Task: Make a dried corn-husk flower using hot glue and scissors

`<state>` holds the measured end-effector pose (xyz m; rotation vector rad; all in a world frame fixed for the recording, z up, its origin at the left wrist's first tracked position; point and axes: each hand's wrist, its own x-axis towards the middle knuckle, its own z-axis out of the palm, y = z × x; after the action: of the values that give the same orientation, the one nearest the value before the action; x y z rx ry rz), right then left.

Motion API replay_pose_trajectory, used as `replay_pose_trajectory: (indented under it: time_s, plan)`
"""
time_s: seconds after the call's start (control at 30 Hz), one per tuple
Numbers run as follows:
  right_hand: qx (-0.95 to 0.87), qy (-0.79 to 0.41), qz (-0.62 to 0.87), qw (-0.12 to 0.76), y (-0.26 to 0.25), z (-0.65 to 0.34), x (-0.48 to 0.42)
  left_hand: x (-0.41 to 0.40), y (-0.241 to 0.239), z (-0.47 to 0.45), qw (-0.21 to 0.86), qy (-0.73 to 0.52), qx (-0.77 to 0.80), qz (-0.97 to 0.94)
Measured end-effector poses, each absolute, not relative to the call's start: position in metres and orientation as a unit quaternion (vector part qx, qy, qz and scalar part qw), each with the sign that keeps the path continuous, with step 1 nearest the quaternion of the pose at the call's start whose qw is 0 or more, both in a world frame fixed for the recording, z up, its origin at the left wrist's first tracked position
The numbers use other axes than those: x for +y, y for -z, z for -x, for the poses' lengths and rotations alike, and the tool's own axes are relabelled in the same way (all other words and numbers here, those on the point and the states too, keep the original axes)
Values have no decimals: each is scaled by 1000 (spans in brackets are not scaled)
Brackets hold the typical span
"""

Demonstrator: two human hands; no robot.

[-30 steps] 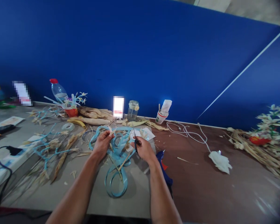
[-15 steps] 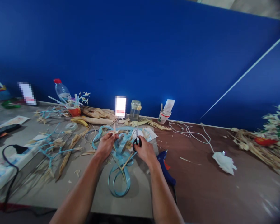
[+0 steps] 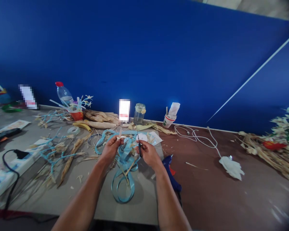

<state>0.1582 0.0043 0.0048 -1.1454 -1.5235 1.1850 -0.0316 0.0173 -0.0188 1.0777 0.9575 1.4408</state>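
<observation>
Between the fingers of my left hand (image 3: 110,149) is a small pale strip of husk (image 3: 120,133), its narrow tip pointing up. My right hand (image 3: 149,154) holds black-handled scissors (image 3: 139,145), turned edge-on, with the blades pointing away from me. A gap separates the scissors from the strip. Beneath and between both hands lies a tangle of light-blue ribbon (image 3: 122,200), looping toward me on the grey board. A round white thing (image 3: 141,138) sits just behind the scissors, partly hidden.
A blue glue gun (image 3: 172,176) lies right of my right forearm. Branches wrapped in blue (image 3: 53,157) and a white power strip (image 3: 14,170) are on the left. Along the back stand a lit phone (image 3: 124,109), a glass jar (image 3: 139,114) and a paper cup (image 3: 169,120).
My right hand has rotated the scissors from showing their open handle rings to edge-on. My left hand has barely moved, its strip shifting slightly right.
</observation>
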Motion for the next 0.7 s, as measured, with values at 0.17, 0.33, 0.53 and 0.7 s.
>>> replay_pose_trajectory:
  time_s: [0.17,0.33,0.53,0.7]
  plan:
    - [-655,-405,494,404,-6,-159,3,17,19,31,494,-599,424,-467]
    - [-582,-541,437,421,-13,-155,0,15,14,32,455,-554,442,-539]
    - [-594,-515,460,412,-13,-157,2,12,4,28,419,-538,458,-571]
    - [-634,-292,610,375,-8,-163,7,11,3,28,416,-561,500,-513]
